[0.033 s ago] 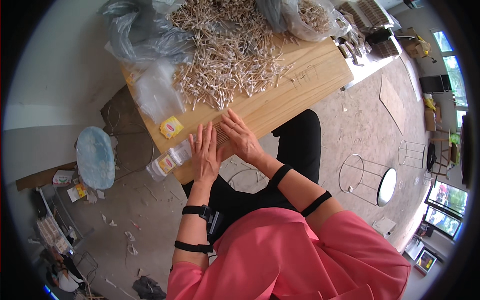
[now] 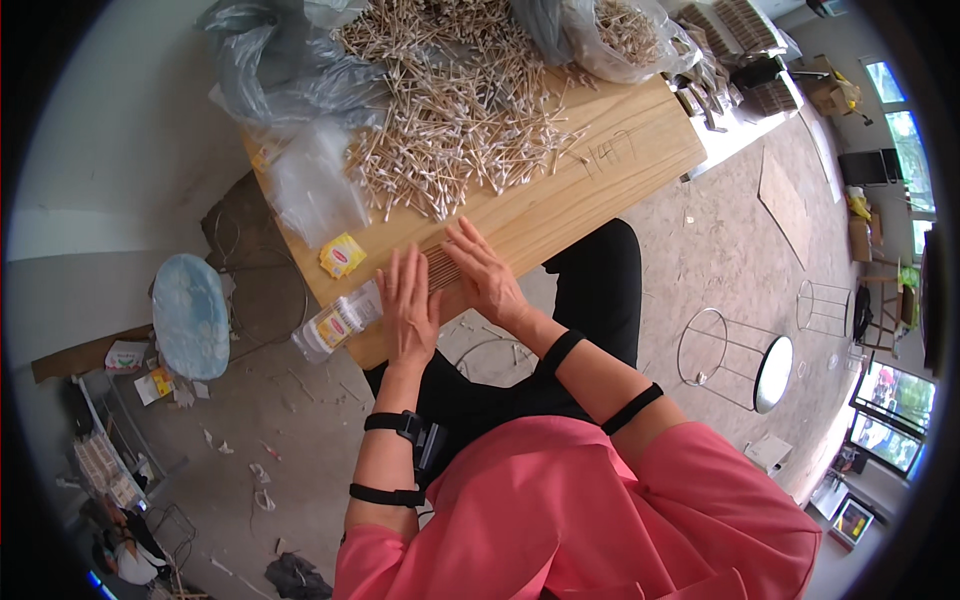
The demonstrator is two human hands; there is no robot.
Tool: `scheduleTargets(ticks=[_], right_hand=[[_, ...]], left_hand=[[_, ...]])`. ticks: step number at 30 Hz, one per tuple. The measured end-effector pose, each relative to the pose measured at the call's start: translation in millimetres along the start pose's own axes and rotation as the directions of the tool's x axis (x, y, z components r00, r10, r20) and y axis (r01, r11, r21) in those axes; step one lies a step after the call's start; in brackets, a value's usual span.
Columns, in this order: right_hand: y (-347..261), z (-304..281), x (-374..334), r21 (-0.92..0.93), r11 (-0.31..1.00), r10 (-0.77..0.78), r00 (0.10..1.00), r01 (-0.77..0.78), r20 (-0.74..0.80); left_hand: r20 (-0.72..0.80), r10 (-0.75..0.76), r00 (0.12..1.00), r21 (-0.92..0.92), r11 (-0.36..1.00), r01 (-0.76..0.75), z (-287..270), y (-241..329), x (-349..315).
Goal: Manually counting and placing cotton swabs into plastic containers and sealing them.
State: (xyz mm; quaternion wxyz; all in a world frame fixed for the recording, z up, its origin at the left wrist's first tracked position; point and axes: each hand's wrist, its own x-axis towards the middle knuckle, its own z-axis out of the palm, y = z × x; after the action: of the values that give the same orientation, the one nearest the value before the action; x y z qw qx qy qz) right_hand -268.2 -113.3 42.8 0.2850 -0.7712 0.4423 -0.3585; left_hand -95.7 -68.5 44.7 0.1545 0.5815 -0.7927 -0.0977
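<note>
Along the near edge of the wooden table lies a flat row of cotton swabs, partly covered by my hands. My left hand rests at the row's left end, fingers stretched out and close together. My right hand lies flat over its right end, fingers extended. Clear packs of cotton swabs with yellow labels lie just left of my left hand, at the table's corner. Beyond them is a small stack of yellow cards. A large loose heap of cotton swabs spreads beyond my hands.
Clear plastic bags lie at the table's left, near a grey plastic bag. A clear bag of swabs stands at the far right. A blue-covered stool is left of the table; a wire-framed stool stands right.
My left hand has shifted very slightly and its fingers have drawn closer together. A little more of the swab row shows between my hands.
</note>
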Motion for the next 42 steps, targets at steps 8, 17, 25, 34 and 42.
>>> scheduleTargets(ticks=[8,17,25,34,42], right_hand=[[-7,1,17,0.194,0.979,0.11,0.97,-0.068,-0.217],[3,-11,-7,0.04,0.997,0.077,0.987,-0.072,-0.142],[-16,31,21,0.424,0.886,0.321,0.906,-0.186,-0.275],[-13,32,20,0.574,0.791,0.422,0.869,-0.214,-0.258],[-37,64,29,0.578,0.786,0.367,0.918,-0.221,-0.148]], left_hand=[[-0.101,-0.104,0.989,-0.026,0.994,0.102,-5,6,13],[0.079,-0.038,0.996,0.001,0.999,0.038,-11,11,11],[-0.331,-0.551,0.766,-0.69,0.695,0.202,19,23,38],[-0.293,-0.565,0.771,-0.799,0.588,0.127,18,23,42],[-0.36,-0.615,0.701,-0.741,0.645,0.186,13,7,22]])
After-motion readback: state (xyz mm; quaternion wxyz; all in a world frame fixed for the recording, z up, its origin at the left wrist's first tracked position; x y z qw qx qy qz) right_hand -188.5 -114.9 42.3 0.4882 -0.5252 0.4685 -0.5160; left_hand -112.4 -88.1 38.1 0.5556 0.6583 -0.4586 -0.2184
